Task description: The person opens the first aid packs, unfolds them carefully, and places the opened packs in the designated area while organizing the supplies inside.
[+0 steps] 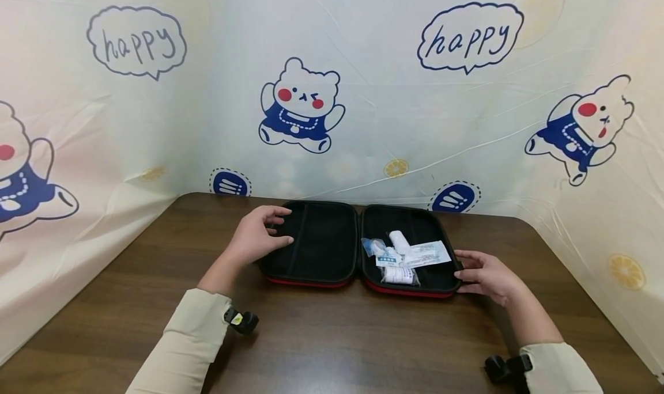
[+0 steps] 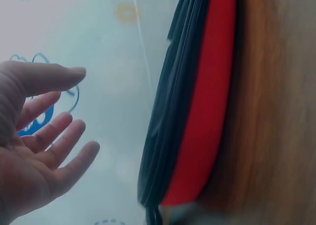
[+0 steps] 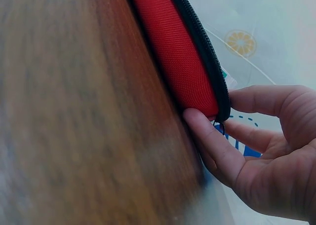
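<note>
A black-lined zip case (image 1: 332, 241) with a red outer shell lies spread out flat on the table, its two halves side by side. Over the left half's outer edge hovers my left hand (image 1: 254, 235), fingers spread and apart from the case in the left wrist view. My right hand (image 1: 490, 276) grips the right half's outer side, thumb on the zipped rim and fingers against the red shell (image 3: 177, 52). In that half lie a white roll (image 1: 399, 242), a flat white packet (image 1: 427, 254), a plastic-wrapped white roll (image 1: 399, 275) and a bluish packet (image 1: 373, 247).
The brown wooden table (image 1: 311, 336) extends in front of the case and to both sides. Right behind the case hangs a pale printed curtain (image 1: 373, 123), which also closes off the left and right sides.
</note>
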### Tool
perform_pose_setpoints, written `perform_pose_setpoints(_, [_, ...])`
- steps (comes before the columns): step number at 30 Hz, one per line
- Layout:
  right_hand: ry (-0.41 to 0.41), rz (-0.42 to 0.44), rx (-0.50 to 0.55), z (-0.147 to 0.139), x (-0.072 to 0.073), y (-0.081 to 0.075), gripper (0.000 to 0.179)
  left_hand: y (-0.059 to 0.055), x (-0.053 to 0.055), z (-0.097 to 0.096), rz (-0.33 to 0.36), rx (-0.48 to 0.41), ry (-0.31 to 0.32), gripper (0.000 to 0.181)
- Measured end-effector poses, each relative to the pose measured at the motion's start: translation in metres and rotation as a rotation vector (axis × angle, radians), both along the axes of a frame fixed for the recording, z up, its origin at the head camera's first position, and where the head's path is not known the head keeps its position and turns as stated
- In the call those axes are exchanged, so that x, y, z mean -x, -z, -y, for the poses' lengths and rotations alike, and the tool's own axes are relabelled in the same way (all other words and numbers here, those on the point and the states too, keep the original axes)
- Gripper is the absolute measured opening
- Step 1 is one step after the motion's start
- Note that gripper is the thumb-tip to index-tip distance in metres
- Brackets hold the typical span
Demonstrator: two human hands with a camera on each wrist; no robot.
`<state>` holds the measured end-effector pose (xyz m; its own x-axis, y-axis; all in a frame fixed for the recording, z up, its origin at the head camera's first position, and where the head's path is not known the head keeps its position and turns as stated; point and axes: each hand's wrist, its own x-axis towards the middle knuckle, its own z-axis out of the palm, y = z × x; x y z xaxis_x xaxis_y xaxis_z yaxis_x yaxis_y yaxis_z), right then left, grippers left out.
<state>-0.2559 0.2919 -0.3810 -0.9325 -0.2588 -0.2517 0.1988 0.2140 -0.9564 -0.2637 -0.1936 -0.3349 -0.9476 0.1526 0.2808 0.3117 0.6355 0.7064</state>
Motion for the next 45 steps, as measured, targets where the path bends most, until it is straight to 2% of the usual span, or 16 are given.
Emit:
perform_pose_setpoints(10, [0.012, 0.004, -0.016, -0.003, 0.001, 0.0, 0.072, 0.003, -0.006, -0.037, -0.029, -0.075, 0.083, 0.052])
perform_pose_setpoints(14, [0.008, -0.003, -0.003, -0.002, 0.002, 0.002, 0.072, 0.007, -0.007, -0.05, -0.021, -0.08, 0.122, 0.051])
perform_pose_setpoints(20, [0.005, 0.005, 0.004, 0.0, 0.002, 0.003, 0.072, 0.012, -0.007, -0.067, 0.002, -0.082, 0.142, 0.049])
perform_pose_setpoints(27, [0.012, 0.004, -0.005, 0.0, -0.001, 0.001, 0.072, 0.019, 0.001, -0.086, 0.043, -0.108, 0.165, 0.044])
perform_pose_setpoints(33, [0.014, 0.0, -0.003, -0.001, -0.001, 0.001, 0.071, 0.021, 0.008, -0.104, 0.066, -0.093, 0.196, 0.042])
perform_pose_setpoints(39, [0.014, 0.001, 0.003, -0.001, 0.0, 0.002, 0.072, 0.018, 0.014, -0.122, 0.079, -0.051, 0.228, 0.042])
perform_pose_setpoints(45, [0.013, 0.002, 0.021, -0.001, 0.0, 0.001, 0.072, 0.019, 0.026, -0.136, 0.095, 0.027, 0.255, 0.041])
